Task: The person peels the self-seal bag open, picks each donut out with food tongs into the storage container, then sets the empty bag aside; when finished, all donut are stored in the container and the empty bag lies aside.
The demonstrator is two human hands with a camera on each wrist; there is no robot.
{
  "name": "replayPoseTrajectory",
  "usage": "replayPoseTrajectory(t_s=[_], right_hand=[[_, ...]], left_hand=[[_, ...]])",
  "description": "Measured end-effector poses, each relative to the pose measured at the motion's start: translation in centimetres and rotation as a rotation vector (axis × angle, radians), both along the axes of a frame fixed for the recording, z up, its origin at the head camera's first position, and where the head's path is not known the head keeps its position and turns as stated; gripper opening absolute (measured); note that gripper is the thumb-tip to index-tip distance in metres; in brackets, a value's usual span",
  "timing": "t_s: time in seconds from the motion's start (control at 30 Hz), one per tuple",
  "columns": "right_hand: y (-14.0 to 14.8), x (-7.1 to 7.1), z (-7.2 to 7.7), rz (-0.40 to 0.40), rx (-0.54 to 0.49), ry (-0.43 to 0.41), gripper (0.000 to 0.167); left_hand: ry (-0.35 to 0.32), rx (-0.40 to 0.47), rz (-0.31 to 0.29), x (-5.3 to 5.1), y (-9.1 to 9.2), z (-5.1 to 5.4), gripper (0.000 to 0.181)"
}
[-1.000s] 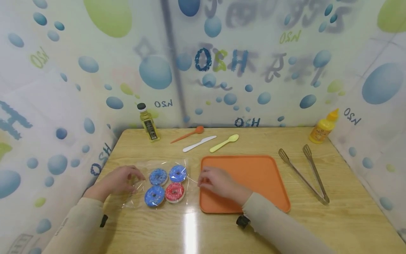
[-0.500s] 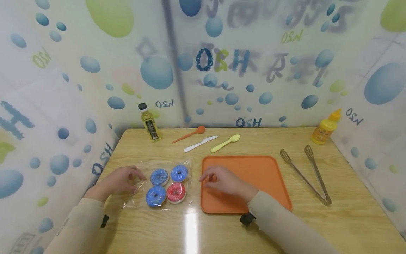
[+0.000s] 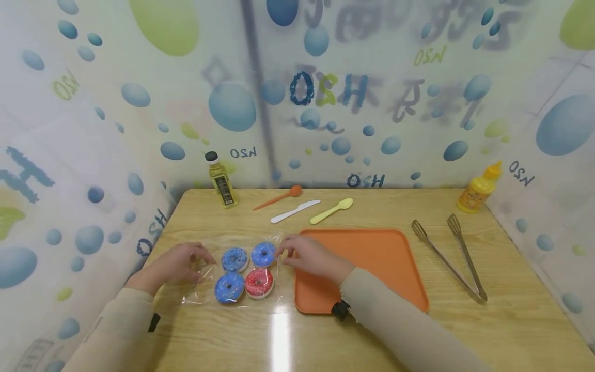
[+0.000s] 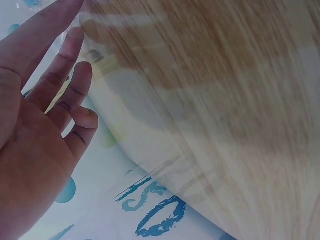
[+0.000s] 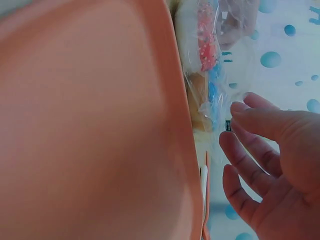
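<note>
Several sprinkled toy donuts, blue ones and a red one [image 3: 259, 283], lie inside a clear plastic bag [image 3: 222, 298] on the left half of the table. At the bag's left end my left hand [image 3: 178, 263] appears to pinch the film between thumb and forefinger; the fingertips leave the top of the left wrist view. My right hand [image 3: 312, 256] hovers over the tray's left edge, its fingers loosely bent and nothing seen between them. Its fingertips are close to the bag's right edge; whether they touch the film is unclear.
An orange tray [image 3: 372, 268] lies right of the bag, metal tongs [image 3: 476, 294] beyond it. Behind are an orange spoon [image 3: 279, 197], a white knife [image 3: 295, 212] and a yellow spoon [image 3: 331, 211]. An oil bottle [image 3: 223, 187] and a yellow squeeze bottle [image 3: 476, 194] stand at the back.
My right hand let go of the bag's right edge, drew back right over the tray, then came left again to the bag. My left hand and the donuts stayed about where they were.
</note>
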State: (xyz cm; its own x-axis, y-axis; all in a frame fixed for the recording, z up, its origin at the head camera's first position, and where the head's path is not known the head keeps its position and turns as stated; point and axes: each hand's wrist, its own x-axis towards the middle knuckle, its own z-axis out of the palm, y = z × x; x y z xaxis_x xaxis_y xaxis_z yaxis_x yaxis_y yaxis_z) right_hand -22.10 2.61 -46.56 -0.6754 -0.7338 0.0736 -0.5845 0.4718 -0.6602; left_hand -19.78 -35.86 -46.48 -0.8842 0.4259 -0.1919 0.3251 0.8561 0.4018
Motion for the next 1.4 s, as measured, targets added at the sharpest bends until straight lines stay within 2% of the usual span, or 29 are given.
replayPoseTrajectory(t_s=[0.13,0.43,0.7,0.97,1.2,1.4], right_hand=[[-1.0,-0.4,0.0,0.012,0.02,0.009,0.014],[-1.8,-0.5,0.2,-0.006,0.142,0.091,0.007],[-1.4,-0.5,-0.2,-0.053,0.141,0.149,0.005],[-0.2,-0.5,-0.7,-0.087,0.103,0.212,0.004],[0.8,-0.3,-0.6,-0.109,0.13,0.203,0.004],[1.6,-0.2,-0.8,-0.111,0.125,0.205,0.004]], left_hand=[[-0.001,0.002,0.005,0.0,0.1,0.1,0.04],[-0.032,0.009,0.04,0.3,0.1,0.0,0.039],[-0.059,0.015,0.083,0.3,0.2,-0.3,0.039],[-0.047,0.023,0.078,0.5,0.5,0.0,0.039],[-0.053,0.012,0.084,0.6,0.6,0.4,0.041],[-0.042,0.005,0.075,0.4,0.6,0.2,0.041]])
